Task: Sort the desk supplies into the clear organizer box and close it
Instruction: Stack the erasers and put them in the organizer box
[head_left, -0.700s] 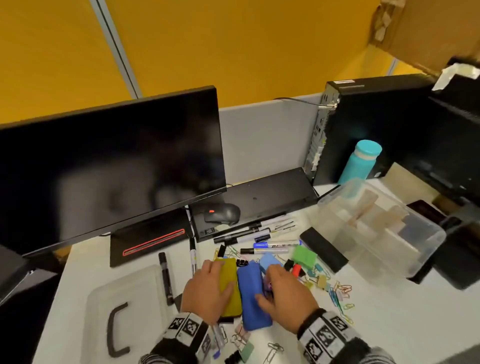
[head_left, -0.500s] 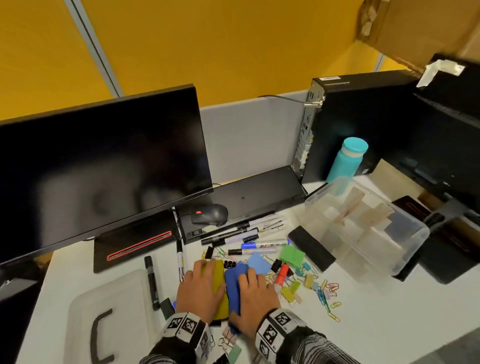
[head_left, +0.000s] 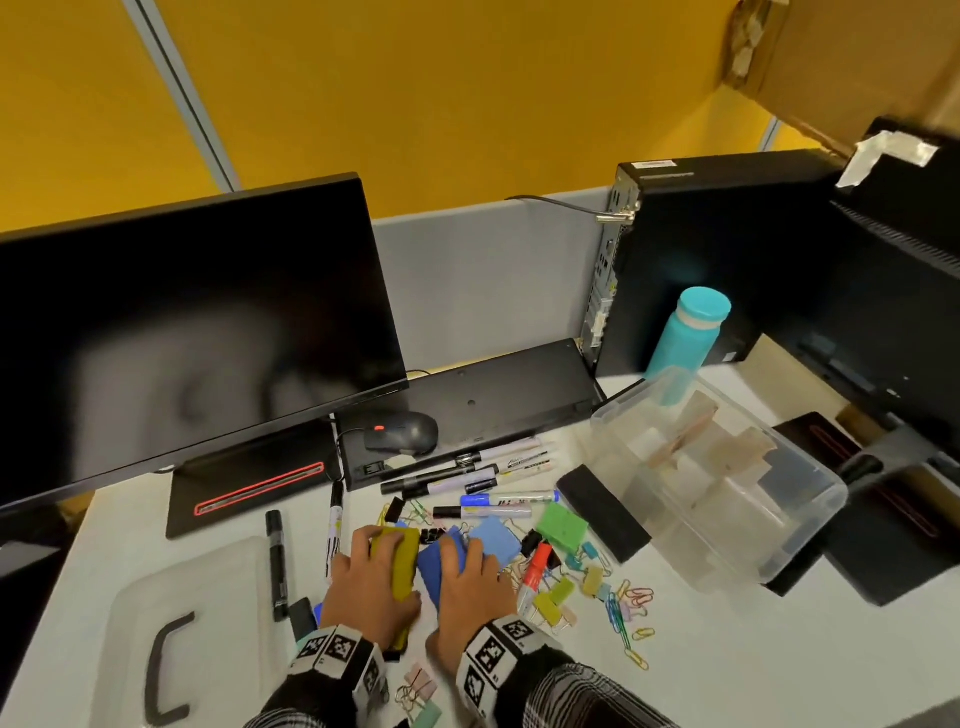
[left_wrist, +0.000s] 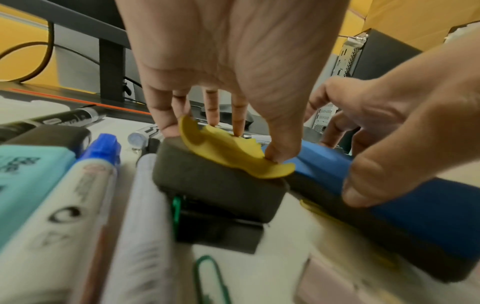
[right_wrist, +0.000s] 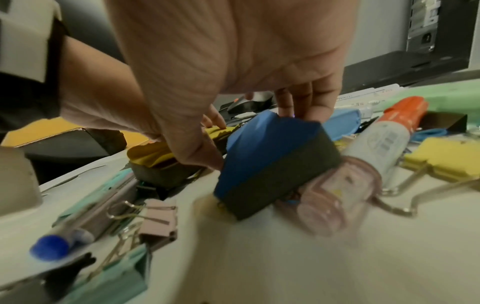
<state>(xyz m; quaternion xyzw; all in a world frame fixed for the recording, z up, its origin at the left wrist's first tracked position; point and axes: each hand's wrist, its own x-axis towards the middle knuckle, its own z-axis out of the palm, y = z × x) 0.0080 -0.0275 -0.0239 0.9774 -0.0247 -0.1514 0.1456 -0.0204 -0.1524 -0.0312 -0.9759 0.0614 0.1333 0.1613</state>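
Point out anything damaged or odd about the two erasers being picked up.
The yellow eraser under the left hand looks damaged: its yellow top layer is ragged and curls up off the dark foam base. The blue eraser in the right hand is tilted, one end propped on a clear pink item, and looks intact.

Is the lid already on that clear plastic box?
No. In the head view the clear box stands open at the right, while its lid with the dark handle lies flat on the desk at the left.
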